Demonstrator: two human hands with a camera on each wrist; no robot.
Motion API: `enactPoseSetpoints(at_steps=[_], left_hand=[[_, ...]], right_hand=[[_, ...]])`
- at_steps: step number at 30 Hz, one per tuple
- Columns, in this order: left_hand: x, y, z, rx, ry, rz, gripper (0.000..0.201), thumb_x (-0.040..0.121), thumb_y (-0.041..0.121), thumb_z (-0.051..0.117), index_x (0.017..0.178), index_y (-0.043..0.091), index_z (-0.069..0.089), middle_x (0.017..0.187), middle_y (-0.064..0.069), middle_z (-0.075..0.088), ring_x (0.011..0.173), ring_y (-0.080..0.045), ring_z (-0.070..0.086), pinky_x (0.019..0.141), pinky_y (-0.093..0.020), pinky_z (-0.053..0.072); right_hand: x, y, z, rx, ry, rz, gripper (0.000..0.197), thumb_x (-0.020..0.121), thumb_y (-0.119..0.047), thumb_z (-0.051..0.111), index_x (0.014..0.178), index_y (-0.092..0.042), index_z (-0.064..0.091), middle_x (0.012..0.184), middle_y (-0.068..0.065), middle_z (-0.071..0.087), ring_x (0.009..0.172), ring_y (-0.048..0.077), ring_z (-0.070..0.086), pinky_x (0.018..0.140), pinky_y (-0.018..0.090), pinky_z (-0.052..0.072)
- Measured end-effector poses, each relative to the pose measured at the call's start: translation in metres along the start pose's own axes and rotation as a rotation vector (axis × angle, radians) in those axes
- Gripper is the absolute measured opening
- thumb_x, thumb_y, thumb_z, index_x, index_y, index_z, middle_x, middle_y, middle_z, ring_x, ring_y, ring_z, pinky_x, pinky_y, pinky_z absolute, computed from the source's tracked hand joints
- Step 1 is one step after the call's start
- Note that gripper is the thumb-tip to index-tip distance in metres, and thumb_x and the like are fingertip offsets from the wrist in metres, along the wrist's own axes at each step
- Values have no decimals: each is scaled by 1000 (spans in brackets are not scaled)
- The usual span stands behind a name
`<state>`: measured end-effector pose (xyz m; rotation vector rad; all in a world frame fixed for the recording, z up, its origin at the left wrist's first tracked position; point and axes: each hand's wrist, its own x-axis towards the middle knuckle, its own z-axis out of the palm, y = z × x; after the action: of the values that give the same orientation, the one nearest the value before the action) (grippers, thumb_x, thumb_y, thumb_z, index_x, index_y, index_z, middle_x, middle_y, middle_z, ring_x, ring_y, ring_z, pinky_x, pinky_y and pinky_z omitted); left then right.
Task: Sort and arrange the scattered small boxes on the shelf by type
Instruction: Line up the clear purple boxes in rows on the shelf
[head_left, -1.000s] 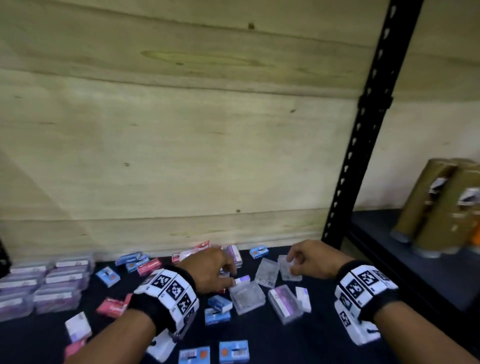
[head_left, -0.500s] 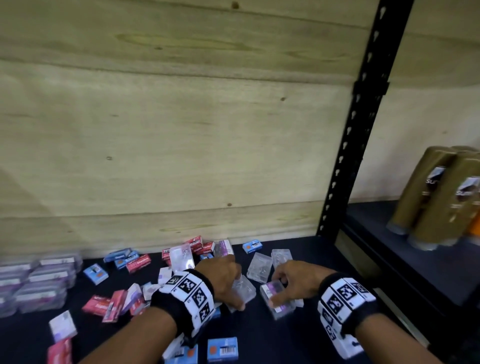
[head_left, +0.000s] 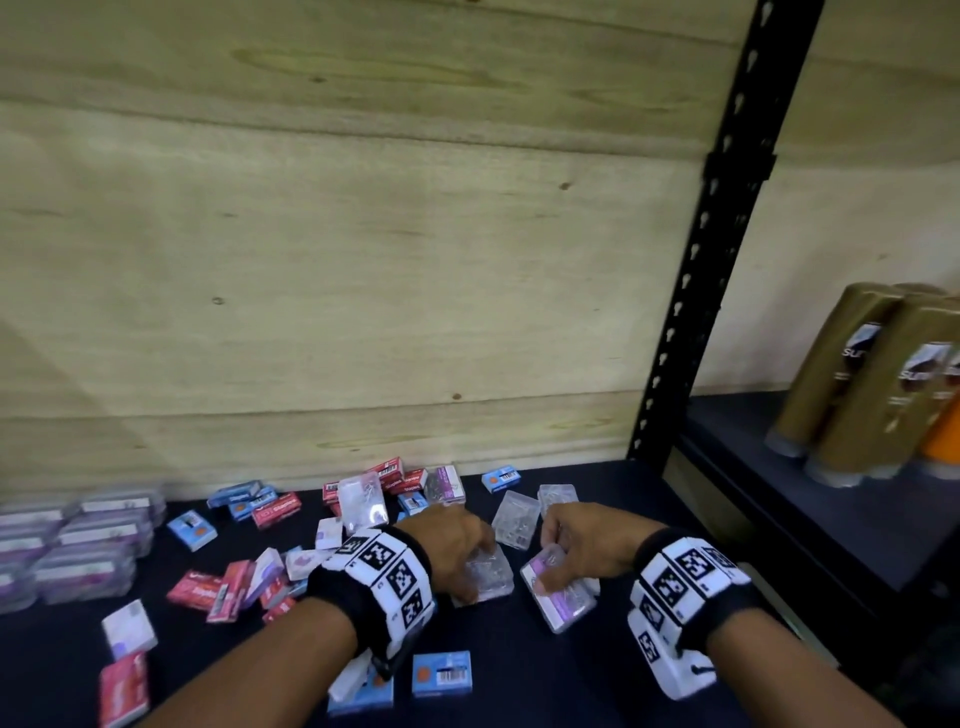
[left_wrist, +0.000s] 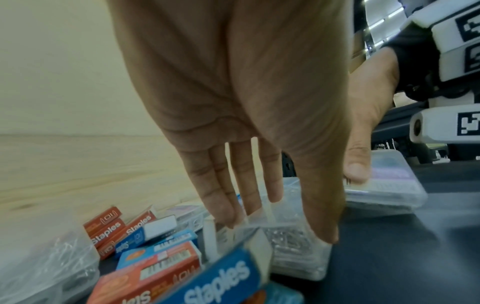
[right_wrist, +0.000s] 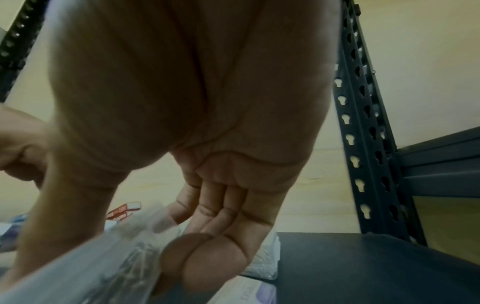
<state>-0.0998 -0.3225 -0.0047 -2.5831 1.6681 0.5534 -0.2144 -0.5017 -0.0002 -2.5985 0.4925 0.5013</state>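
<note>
Small boxes lie scattered on the dark shelf (head_left: 545, 675): red and blue staple boxes and clear plastic boxes of clips. My left hand (head_left: 478, 571) (left_wrist: 281, 232) reaches down over a clear box (head_left: 493, 579) (left_wrist: 298, 253) of clips, its fingers on the far edge and its thumb on the near edge. My right hand (head_left: 553, 564) (right_wrist: 130, 246) grips a clear box with a purple label (head_left: 563, 605) (left_wrist: 384, 185) (right_wrist: 98, 273), tilted up off the shelf. The two hands are close together.
Stacked clear purple-labelled boxes (head_left: 78, 551) stand at the left. Red boxes (head_left: 208, 592) and blue boxes (head_left: 441, 674) lie around my left arm. Two more clear boxes (head_left: 514, 519) lie behind my hands. A black upright post (head_left: 717, 234) and gold tubes (head_left: 857, 389) stand at the right.
Both hands have come down and nearer to me. The left went onto the clear box. The right left a small clear box at the back and took hold of the purple-labelled one.
</note>
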Motion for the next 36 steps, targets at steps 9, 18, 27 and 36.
enactPoseSetpoints(at_steps=[9,18,27,36], left_hand=[[-5,8,-13,-227,-100,37,36,96,26,56,132,23,55,126,6,62,111,-13,58,94,-22,43],[-6,4,-11,-251,-6,-20,36,102,29,41,138,30,46,126,0,60,99,-18,65,79,-20,42],[-1,-4,-8,-248,-2,-28,45,89,25,68,130,17,53,125,1,61,106,-15,59,90,-26,45],[-66,-67,-40,-320,154,-141,38,88,22,69,123,23,56,114,8,62,87,-9,57,71,-17,41]], right_hand=[[-8,19,-10,192,-26,-20,21,83,-17,75,101,-16,65,97,16,71,74,17,66,78,38,61],[-20,27,-9,-6,9,-19,24,79,-31,78,91,-30,58,94,-8,64,86,13,62,85,31,50],[-27,27,-12,-116,26,8,26,79,-28,78,98,-28,60,94,-9,65,84,10,61,80,27,49],[-16,-40,-22,-135,64,-99,27,78,-27,79,99,-27,62,90,-10,63,77,10,58,70,23,45]])
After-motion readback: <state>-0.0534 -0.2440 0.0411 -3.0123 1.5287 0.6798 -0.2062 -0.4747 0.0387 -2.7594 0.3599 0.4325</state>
